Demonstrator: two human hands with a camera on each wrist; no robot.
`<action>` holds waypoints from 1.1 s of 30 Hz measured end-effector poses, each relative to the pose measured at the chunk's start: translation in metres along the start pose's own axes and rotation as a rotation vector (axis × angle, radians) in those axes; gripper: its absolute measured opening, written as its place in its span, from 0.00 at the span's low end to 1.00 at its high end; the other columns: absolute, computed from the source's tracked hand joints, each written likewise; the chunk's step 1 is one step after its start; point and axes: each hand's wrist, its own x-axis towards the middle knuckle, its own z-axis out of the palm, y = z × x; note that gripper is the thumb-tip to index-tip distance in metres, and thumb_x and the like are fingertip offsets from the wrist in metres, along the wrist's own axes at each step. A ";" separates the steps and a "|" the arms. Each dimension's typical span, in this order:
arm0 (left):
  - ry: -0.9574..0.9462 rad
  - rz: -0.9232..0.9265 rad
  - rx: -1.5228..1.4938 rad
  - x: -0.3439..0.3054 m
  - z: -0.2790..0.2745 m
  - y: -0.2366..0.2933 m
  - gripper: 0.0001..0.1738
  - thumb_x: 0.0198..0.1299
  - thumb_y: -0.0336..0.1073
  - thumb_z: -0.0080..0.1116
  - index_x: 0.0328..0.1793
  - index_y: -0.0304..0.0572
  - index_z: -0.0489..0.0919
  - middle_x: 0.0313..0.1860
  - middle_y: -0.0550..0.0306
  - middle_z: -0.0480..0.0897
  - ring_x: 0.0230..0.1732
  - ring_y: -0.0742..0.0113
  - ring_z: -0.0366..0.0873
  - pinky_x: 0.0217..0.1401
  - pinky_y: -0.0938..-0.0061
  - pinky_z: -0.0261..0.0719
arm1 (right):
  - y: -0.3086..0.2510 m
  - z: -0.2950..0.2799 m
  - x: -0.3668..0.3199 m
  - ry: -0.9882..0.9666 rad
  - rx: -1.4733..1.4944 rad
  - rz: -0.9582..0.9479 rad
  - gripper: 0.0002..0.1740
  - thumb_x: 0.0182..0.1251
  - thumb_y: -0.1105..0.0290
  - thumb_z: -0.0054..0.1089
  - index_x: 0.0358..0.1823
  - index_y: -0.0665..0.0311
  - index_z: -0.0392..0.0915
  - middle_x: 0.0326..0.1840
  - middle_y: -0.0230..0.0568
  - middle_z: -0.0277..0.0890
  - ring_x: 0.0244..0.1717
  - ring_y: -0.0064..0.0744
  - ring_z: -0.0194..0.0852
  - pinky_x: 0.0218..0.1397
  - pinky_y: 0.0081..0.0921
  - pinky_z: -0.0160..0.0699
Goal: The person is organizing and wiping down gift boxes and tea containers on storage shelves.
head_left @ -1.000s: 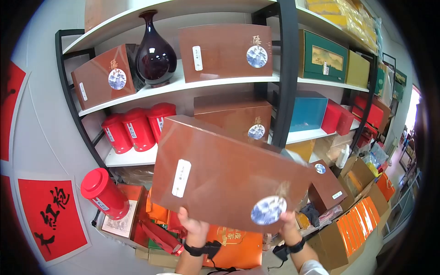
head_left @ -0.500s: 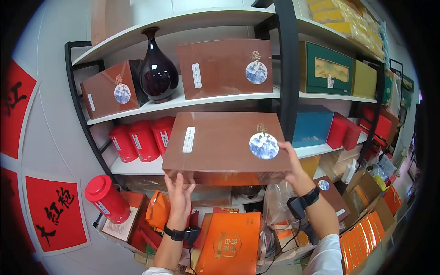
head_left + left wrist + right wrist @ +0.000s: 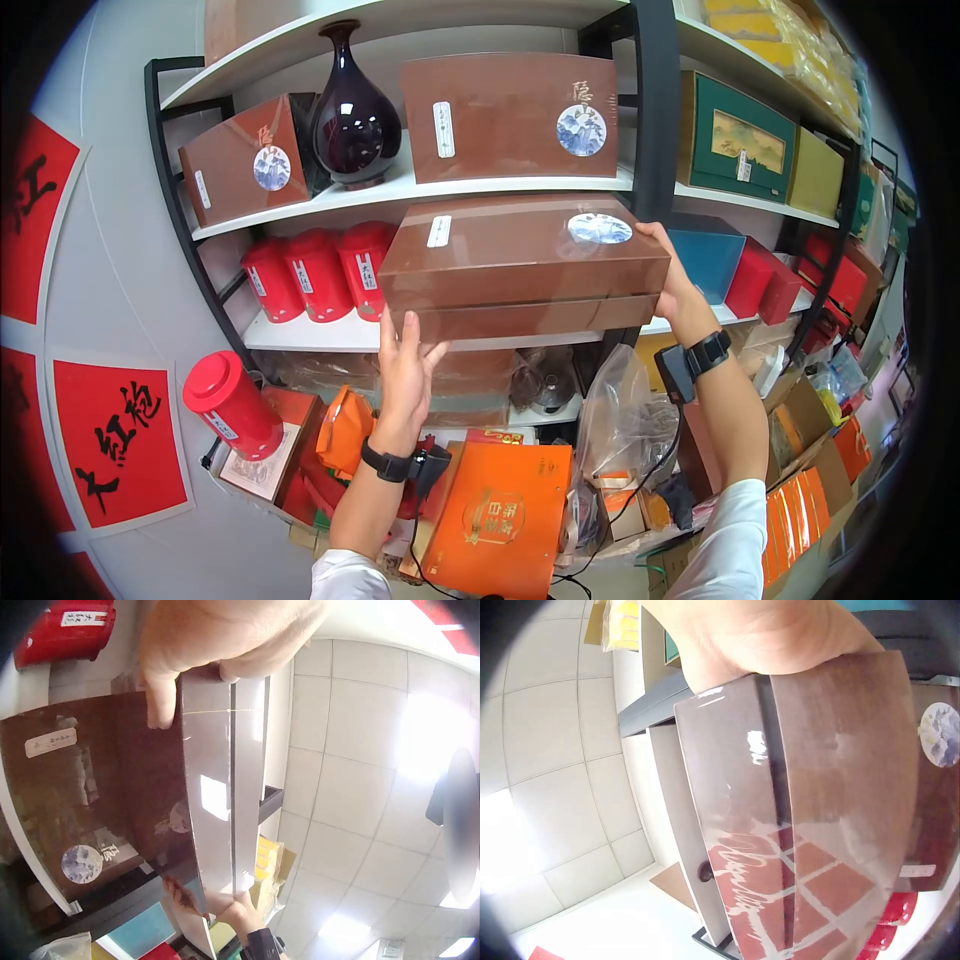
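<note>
A brown gift box (image 3: 520, 285) with a white label and a round blue-and-white landscape picture on its lid is held in front of the middle shelves. My left hand (image 3: 405, 375) holds its lower left corner, digits spread to either side of the edge in the left wrist view. At the other end my right hand (image 3: 680, 285) grips the right side, thumb up by the lid. The lid faces up and the box's front faces me. In the left wrist view, a similar brown box (image 3: 52, 795) stands on the shelf behind it.
Red canisters (image 3: 315, 275) stand on the lower shelf to the left. Above are a dark vase (image 3: 355, 130) and another brown box (image 3: 510, 115). A black shelf post (image 3: 655, 110) rises by my right hand. Below lies an orange box (image 3: 500, 520); a blue box (image 3: 705, 260) sits right.
The box has gone from tilted to level, its lid now turned upward and its front showing. It has risen closer to the shelves, both arms reaching farther forward.
</note>
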 end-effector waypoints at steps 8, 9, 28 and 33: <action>-0.054 0.001 0.009 0.008 0.005 0.007 0.33 0.75 0.42 0.45 0.81 0.48 0.47 0.76 0.53 0.56 0.74 0.53 0.61 0.69 0.45 0.67 | -0.005 -0.003 0.005 -0.041 0.015 -0.013 0.28 0.61 0.45 0.55 0.53 0.57 0.76 0.48 0.40 0.79 0.47 0.38 0.78 0.53 0.39 0.76; -0.056 -0.003 0.002 0.008 0.006 0.006 0.33 0.75 0.42 0.45 0.80 0.49 0.48 0.76 0.53 0.56 0.74 0.54 0.61 0.69 0.45 0.67 | -0.006 0.000 0.004 -0.042 0.007 -0.014 0.27 0.61 0.45 0.54 0.52 0.57 0.76 0.48 0.40 0.79 0.47 0.38 0.78 0.53 0.39 0.77; -0.007 0.060 0.203 0.111 -0.009 -0.034 0.29 0.72 0.47 0.51 0.74 0.49 0.59 0.64 0.55 0.71 0.57 0.58 0.76 0.60 0.64 0.77 | 0.047 -0.035 0.062 -0.051 -0.295 -0.451 0.36 0.61 0.62 0.70 0.69 0.59 0.65 0.63 0.39 0.72 0.62 0.31 0.69 0.66 0.30 0.66; 0.035 0.099 0.579 0.148 -0.025 -0.043 0.31 0.71 0.54 0.48 0.73 0.44 0.63 0.62 0.55 0.74 0.57 0.63 0.72 0.58 0.69 0.70 | 0.052 -0.027 0.078 0.114 -0.539 -0.482 0.30 0.65 0.59 0.67 0.65 0.62 0.71 0.56 0.38 0.77 0.56 0.29 0.73 0.61 0.25 0.68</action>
